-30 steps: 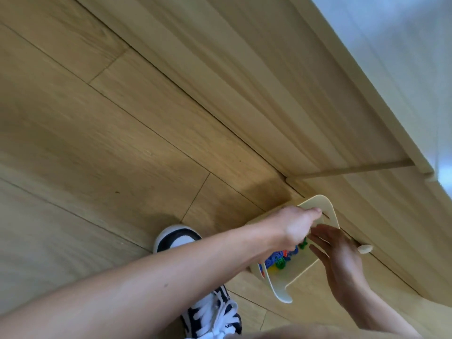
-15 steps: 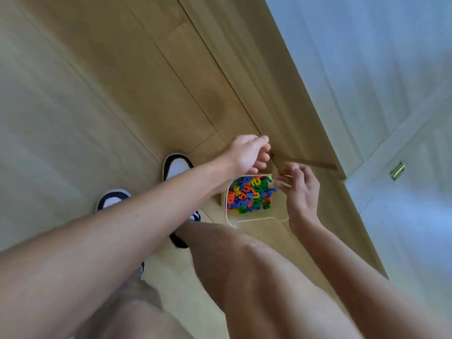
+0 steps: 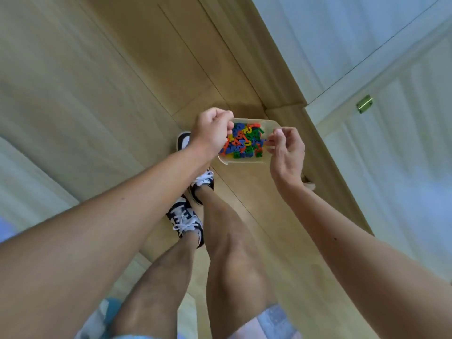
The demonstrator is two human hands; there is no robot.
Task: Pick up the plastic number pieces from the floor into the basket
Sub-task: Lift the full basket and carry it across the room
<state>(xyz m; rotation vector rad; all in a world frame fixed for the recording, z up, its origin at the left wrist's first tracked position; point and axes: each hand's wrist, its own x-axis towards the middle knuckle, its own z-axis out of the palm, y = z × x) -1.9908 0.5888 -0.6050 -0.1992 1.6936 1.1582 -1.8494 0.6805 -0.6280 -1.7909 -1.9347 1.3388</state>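
Note:
A cream plastic basket [image 3: 267, 124] hangs in front of me above the wooden floor, held level. It is filled with a heap of plastic number pieces [image 3: 244, 141] in blue, orange, green and yellow. My left hand [image 3: 212, 131] is closed in a fist on the basket's left end. My right hand [image 3: 287, 152] pinches the right end between thumb and fingers. No loose pieces show on the visible floor.
My bare legs and two black-and-white shoes [image 3: 187, 221] stand right below the basket. A white door with a brass hinge [image 3: 364, 104] and a wooden skirting board [image 3: 281, 89] run along the right. A small doorstop [image 3: 309, 185] sits by the skirting.
The basket has come up off the floor in both hands, and my view has risen from a crouch to standing over my legs and shoes.

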